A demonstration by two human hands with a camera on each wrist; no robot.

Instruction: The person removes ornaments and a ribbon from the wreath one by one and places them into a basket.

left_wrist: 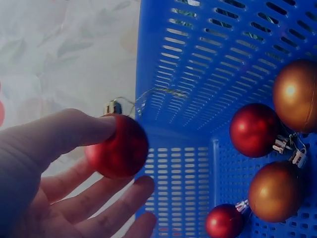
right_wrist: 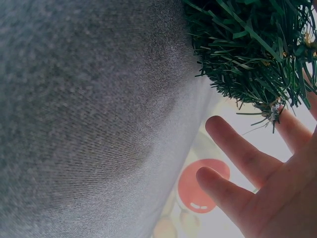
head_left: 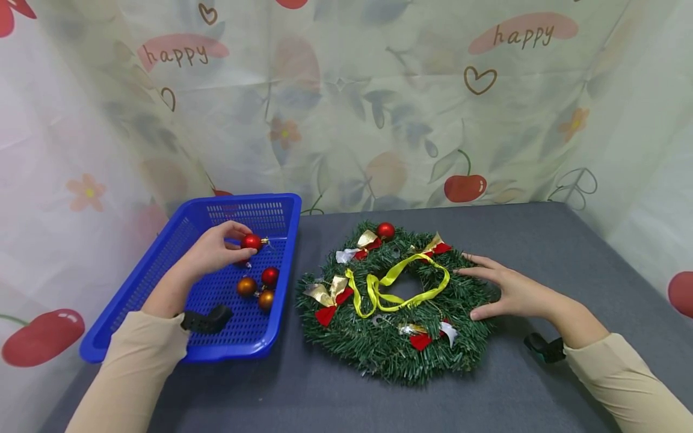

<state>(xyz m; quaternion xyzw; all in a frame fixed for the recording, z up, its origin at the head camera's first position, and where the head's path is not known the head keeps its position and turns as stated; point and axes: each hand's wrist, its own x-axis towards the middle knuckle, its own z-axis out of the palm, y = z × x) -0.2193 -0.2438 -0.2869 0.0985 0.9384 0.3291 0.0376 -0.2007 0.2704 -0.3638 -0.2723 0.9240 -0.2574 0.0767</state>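
Over the blue basket (head_left: 278, 325), my left hand (head_left: 213, 249) pinches a red ball ornament (head_left: 251, 242) between thumb and fingers. The left wrist view shows that red ball (left_wrist: 121, 148) with its metal cap and a thin looped thread. Below it in the basket lie red balls (head_left: 269, 276) and orange-gold balls (head_left: 246, 286). My right hand (head_left: 514, 293), fingers spread, is at the right edge of the green wreath (head_left: 373, 349); fingertips reach its needles (right_wrist: 242, 54). The wreath carries red, gold and white bows, a red ball (head_left: 385, 231) at its far side, and a loose yellow ribbon (head_left: 400, 305) lies across it.
The basket stands left of the wreath on a dark grey table (head_left: 335, 403). Behind the table hangs a printed curtain (head_left: 346, 108), which also runs along both sides. A black strap device sits at each wrist.
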